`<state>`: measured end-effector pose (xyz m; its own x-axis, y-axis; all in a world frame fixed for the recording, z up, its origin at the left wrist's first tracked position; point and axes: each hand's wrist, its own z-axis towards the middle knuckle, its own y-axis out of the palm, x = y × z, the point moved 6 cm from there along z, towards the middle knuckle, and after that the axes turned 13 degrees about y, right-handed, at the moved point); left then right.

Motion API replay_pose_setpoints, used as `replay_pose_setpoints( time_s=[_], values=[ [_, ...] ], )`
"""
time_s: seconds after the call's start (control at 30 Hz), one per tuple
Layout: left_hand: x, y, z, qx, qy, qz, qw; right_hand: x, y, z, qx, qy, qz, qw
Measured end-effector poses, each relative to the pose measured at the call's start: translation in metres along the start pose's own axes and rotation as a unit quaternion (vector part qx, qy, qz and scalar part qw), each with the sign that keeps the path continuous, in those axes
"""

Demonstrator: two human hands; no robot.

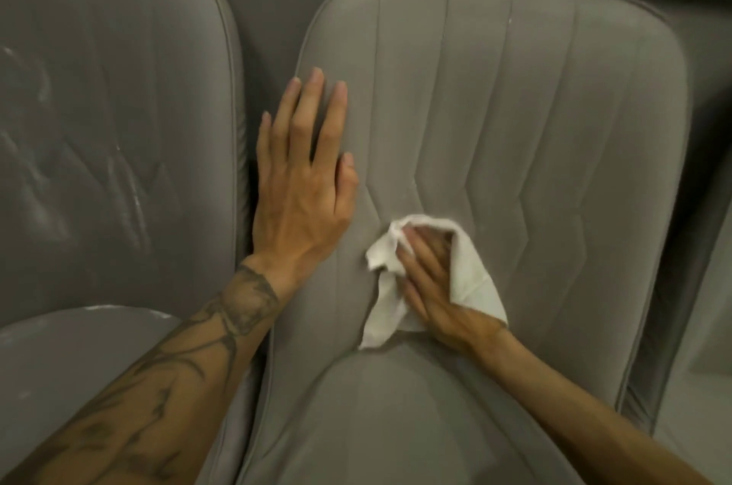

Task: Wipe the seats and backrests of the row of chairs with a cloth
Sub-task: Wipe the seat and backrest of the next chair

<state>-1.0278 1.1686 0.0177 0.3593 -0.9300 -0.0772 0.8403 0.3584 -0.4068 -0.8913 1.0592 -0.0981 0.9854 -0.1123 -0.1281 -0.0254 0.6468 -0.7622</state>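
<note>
A grey padded chair fills the middle of the head view, its stitched backrest (515, 108) above its seat (396, 425). A white cloth (471, 278) lies low on the backrest, just above the seat. My right hand (431, 286) presses the cloth flat against the backrest, fingers fairly straight, with the cloth wrapped over the fingertips and hanging below. My left hand (305, 175) rests flat with straight fingers on the backrest's left edge.
A second grey chair (111, 120) stands close on the left, with pale smears on its backrest and white specks at its seat edge. A narrow gap separates the two. A dark grey surface runs behind the chairs. Part of another chair (709, 286) shows at the right.
</note>
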Motion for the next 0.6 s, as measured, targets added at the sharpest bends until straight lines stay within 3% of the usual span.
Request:
replay_pose_setpoints(
  time_s=[0.07,0.17,0.27,0.37,0.5,0.6],
  values=[
    [-0.004,-0.001,-0.002,0.016,-0.023,-0.026,0.999,-0.007,-0.041,0.057,0.100,0.054,0.047,0.992],
    [-0.010,-0.003,-0.009,0.044,-0.051,-0.067,0.996,-0.025,-0.095,0.137,0.208,0.013,-0.067,0.976],
    [-0.017,-0.002,-0.014,0.090,-0.089,-0.168,0.978,-0.041,-0.108,0.184,0.280,0.041,-0.059,0.957],
    [-0.018,0.000,-0.013,0.088,-0.086,-0.213,0.969,-0.053,-0.053,0.138,0.255,0.036,-0.078,0.963],
    [-0.016,-0.001,-0.011,0.065,-0.060,-0.171,0.981,-0.048,0.031,0.022,0.092,-0.009,-0.029,0.995],
    [-0.013,-0.002,-0.011,0.054,-0.068,-0.170,0.982,-0.045,0.021,0.030,0.065,-0.051,0.017,0.996]
  ],
)
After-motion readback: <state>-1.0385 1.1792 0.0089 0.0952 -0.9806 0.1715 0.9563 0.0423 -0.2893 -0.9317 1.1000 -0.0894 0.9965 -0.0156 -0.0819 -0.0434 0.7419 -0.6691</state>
